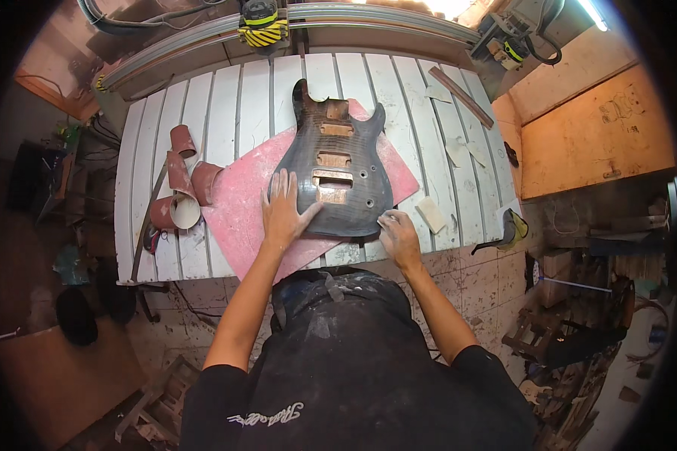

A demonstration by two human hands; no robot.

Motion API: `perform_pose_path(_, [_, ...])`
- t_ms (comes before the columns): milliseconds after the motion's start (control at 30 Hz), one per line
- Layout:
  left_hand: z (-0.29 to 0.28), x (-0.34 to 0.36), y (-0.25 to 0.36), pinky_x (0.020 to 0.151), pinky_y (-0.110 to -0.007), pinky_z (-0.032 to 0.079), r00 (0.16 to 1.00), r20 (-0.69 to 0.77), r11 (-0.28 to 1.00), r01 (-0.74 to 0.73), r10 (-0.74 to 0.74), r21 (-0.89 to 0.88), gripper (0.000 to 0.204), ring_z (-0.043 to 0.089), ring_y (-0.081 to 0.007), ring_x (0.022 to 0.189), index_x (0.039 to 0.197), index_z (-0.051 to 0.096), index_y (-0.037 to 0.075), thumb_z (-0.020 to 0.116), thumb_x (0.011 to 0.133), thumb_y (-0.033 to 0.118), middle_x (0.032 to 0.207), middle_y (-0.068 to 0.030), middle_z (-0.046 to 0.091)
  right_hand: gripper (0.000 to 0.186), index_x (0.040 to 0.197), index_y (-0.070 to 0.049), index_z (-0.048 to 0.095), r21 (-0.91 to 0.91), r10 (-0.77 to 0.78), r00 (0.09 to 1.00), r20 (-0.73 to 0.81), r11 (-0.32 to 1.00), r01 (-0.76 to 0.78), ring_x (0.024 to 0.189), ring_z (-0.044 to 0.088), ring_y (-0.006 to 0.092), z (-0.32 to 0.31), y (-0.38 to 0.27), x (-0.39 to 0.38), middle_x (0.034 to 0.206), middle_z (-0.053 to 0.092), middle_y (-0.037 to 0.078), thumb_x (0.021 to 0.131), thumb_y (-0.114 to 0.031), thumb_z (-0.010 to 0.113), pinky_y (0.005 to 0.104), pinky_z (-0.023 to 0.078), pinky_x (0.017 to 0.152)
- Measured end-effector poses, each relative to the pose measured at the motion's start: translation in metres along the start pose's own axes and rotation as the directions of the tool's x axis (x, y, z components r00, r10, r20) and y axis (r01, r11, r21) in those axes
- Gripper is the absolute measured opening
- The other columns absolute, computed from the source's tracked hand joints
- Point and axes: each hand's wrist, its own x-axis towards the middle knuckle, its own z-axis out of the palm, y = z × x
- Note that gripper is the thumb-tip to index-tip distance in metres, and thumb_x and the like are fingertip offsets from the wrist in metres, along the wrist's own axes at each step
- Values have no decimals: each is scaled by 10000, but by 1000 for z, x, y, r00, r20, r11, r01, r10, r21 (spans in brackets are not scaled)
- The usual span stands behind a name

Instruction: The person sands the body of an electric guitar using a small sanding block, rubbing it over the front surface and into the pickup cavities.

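Observation:
A dark-stained electric guitar body (353, 146) lies face up on a pink mat (237, 199), its horns pointing away from me. Bare wood shows in its neck pocket, pickup cavities and bridge cutout. My left hand (283, 216) rests flat on the body's lower left part, fingers stretched out and thumb spread. At the lower right edge of the body, my right hand (400, 237) is closed, its fingertips curled against the rim. Whatever those fingers may hold is hidden. A small beige pad (430, 214) lies just right of that hand.
The white slatted table (256, 98) carries reddish-brown abrasive rolls (179, 174) at the left. A brown wooden strip (461, 98) and pale paper scraps (456, 150) lie at the right. Behind runs a metal rail (368, 13) with a yellow-and-black striped unit (263, 31).

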Motion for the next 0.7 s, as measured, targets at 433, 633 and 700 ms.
perform_pose_path(433, [5, 5, -3, 1254, -670, 220, 999, -43, 999, 34, -33, 28, 1009, 270, -354, 1624, 1656, 399, 74, 652, 914, 710, 1741, -191, 325, 336, 1124, -105, 792, -191, -168, 985, 43, 966, 174, 1005, 702, 297, 14, -9, -20, 1226, 774, 83, 824, 13, 698, 430, 551, 893])
perform_pose_path(633, [10, 4, -3, 1245, -677, 237, 996, -82, 999, 22, -19, 40, 991, 286, -350, 1616, 1644, 425, 84, 652, 909, 709, 1736, -176, 342, 310, 1100, -115, 799, -281, -23, 995, -102, 960, -6, 995, 713, 298, 9, 10, 1, 1214, 777, 84, 820, -9, 721, 435, 545, 900])
perform_pose_path(700, [9, 6, -4, 1244, -679, 237, 996, -91, 999, 16, -12, 42, 984, 284, -349, 1617, 1644, 426, 85, 651, 912, 704, 1736, -175, 342, 329, 1114, -124, 801, -236, -159, 987, -7, 960, 153, 987, 707, 295, 18, 3, -17, 1208, 781, 79, 827, 4, 703, 420, 543, 882])
